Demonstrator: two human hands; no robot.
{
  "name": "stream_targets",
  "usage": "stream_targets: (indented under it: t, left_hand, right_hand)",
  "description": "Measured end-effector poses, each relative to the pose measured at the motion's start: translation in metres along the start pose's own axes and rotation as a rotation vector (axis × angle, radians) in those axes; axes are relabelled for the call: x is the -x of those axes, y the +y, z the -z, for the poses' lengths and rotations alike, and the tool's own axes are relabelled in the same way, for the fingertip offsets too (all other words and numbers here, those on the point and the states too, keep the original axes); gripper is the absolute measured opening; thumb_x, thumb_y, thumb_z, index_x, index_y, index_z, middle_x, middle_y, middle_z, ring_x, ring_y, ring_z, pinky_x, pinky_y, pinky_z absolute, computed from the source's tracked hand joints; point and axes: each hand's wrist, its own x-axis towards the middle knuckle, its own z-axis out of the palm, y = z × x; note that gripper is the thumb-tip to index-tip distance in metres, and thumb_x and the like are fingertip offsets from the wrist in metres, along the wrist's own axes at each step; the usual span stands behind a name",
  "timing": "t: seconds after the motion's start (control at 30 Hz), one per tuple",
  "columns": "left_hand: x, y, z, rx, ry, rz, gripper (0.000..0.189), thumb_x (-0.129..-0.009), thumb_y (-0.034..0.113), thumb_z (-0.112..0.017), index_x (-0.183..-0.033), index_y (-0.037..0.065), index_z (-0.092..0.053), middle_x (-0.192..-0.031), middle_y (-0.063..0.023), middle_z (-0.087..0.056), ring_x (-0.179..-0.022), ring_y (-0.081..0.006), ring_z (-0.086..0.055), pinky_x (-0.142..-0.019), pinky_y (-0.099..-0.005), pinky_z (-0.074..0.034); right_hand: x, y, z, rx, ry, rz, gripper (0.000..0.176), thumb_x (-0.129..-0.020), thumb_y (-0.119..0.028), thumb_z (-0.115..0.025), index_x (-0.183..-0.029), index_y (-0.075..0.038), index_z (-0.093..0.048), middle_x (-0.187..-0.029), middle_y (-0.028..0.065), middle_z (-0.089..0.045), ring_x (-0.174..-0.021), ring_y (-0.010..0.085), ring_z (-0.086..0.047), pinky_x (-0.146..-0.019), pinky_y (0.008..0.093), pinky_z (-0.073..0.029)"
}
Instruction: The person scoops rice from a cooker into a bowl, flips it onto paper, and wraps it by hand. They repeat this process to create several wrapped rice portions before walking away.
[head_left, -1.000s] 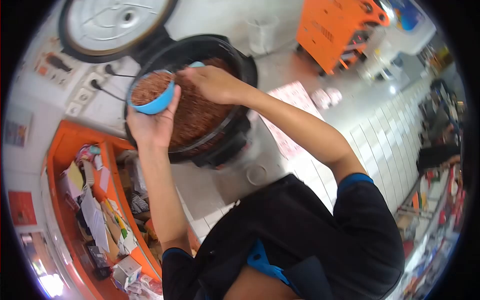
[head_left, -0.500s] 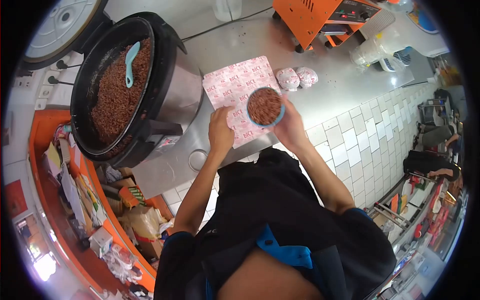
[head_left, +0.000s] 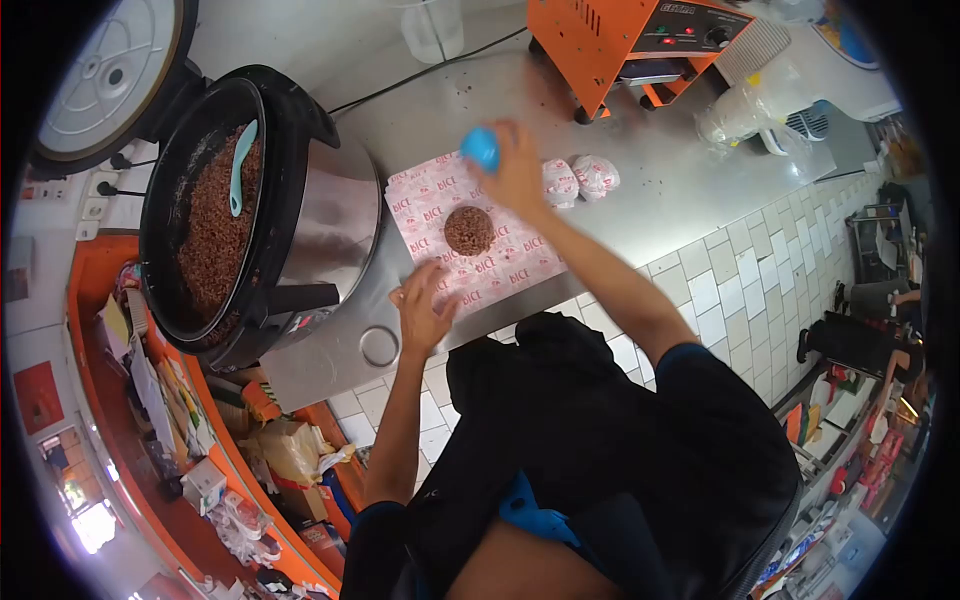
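Note:
A round mound of brown-red rice [head_left: 469,231] sits on a stack of printed wrapping paper [head_left: 425,205]. Above the paper's far edge, my right hand [head_left: 517,172] grips a small blue bowl [head_left: 481,148], its rounded outside showing. My left hand [head_left: 425,308] has its fingers apart at the near left corner of the paper and holds nothing. To the left, a large black-rimmed cooker [head_left: 330,215] stands with its lid up, full of the same rice [head_left: 215,220]. A pale blue rice paddle [head_left: 241,168] rests on that rice.
Two wrapped round packets [head_left: 597,177] lie right of the paper on the steel counter [head_left: 660,200]. An orange machine [head_left: 585,50] with a control panel stands at the back, near a clear plastic container [head_left: 432,30]. A round ring [head_left: 378,346] marks the counter's near edge.
The blue bowl, upright and full of rice before, is now turned over and farther away in my right hand. A rice mound now lies on the paper. My left hand's fingers have spread.

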Motion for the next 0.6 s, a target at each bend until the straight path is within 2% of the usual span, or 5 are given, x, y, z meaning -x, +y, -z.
stream_targets:
  t: [0.13,0.2,0.3,0.43,0.6]
  left_hand:
    - [0.012,-0.008,-0.015,0.013,0.064,-0.046,0.010,-0.075,0.008,-0.075,-0.078,0.018,-0.076,-0.105,0.0066,-0.071,-0.111,-0.0187,-0.059,-0.087,-0.0348,-0.035]
    - [0.001,-0.009,-0.007,0.009,0.009,-0.048,0.010,-0.075,0.008,-0.074,-0.080,0.017,-0.076,-0.104,0.0052,-0.072,-0.109,-0.0198,-0.060,-0.086,-0.0355,-0.037]
    - [-0.013,-0.005,0.001,0.156,0.003,-0.071,0.007,-0.080,0.005,-0.071,-0.084,0.010,-0.074,-0.099,-0.0022,-0.072,-0.099,-0.0254,-0.063,-0.082,-0.0373,-0.046]
    - [-0.031,-0.009,0.008,0.291,-0.115,0.354,0.007,-0.085,0.003,-0.068,-0.091,0.004,-0.066,-0.096,-0.0116,-0.071,-0.086,-0.0303,-0.067,-0.079,-0.0372,-0.052]
    - [-0.011,-0.019,0.008,0.466,-0.049,0.216,0.015,-0.080,0.006,-0.076,-0.090,-0.001,-0.068,-0.087,-0.0127,-0.072,-0.080,-0.0195,-0.070,-0.076,-0.0341,-0.054]
  right_hand:
    - [-0.046,0.066,-0.030,0.080,-0.079,-0.080,0.060,-0.074,-0.030,-0.078,-0.127,-0.013,-0.056,-0.129,0.0196,-0.052,-0.117,0.0406,-0.051,-0.097,0.0474,-0.044]
    - [-0.041,0.061,-0.015,0.174,-0.001,0.244,0.057,-0.077,-0.027,-0.077,-0.128,-0.011,-0.056,-0.130,0.0195,-0.053,-0.118,0.0404,-0.051,-0.100,0.0472,-0.043]
    - [0.039,0.019,0.073,-0.221,-0.517,0.174,0.053,-0.079,-0.020,-0.076,-0.127,-0.008,-0.058,-0.128,0.0155,-0.058,-0.122,0.0362,-0.051,-0.104,0.0482,-0.039]
    - [0.108,0.045,0.095,0.002,-0.691,0.404,0.042,-0.080,-0.021,-0.076,-0.118,-0.007,-0.065,-0.119,0.0102,-0.066,-0.113,0.0306,-0.060,-0.105,0.0455,-0.041]
    - [0.108,0.069,0.094,-0.396,-0.661,-0.342,0.023,-0.085,-0.022,-0.073,-0.096,-0.002,-0.072,-0.096,0.0154,-0.072,-0.079,0.0203,-0.066,-0.071,0.0323,-0.049]
